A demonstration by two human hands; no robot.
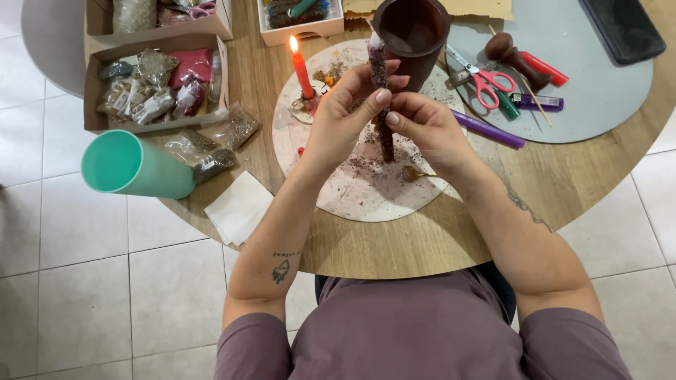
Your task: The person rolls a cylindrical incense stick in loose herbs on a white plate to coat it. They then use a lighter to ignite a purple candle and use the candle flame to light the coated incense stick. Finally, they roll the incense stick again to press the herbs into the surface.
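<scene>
Upright between the two hands stands a slim candle crusted with dark crumbled herbs, held over a round pale board that lies on the wooden table. Its upper end is pinched between thumb and fingertips of the left hand, while the right hand closes on its shaft just beside, fingertips of both nearly meeting. Loose herb crumbs are scattered on the board under the candle, and a small gold spoon rests there just below the right hand. Behind the hands, a dark brown cup stands at the far side of the board. To the left of the hands a thin red candle burns with a small flame in a low holder. Farther right, on a grey mat, lie scissors with pink handles, a purple stick candle reaching off the mat's edge, a green marker, and a brown wooden stamp. At the left of the table a cardboard box holds small bags of dried herbs, more bags lie beside it, and a teal tumbler lies on its side at the table edge, near a folded white napkin.
</scene>
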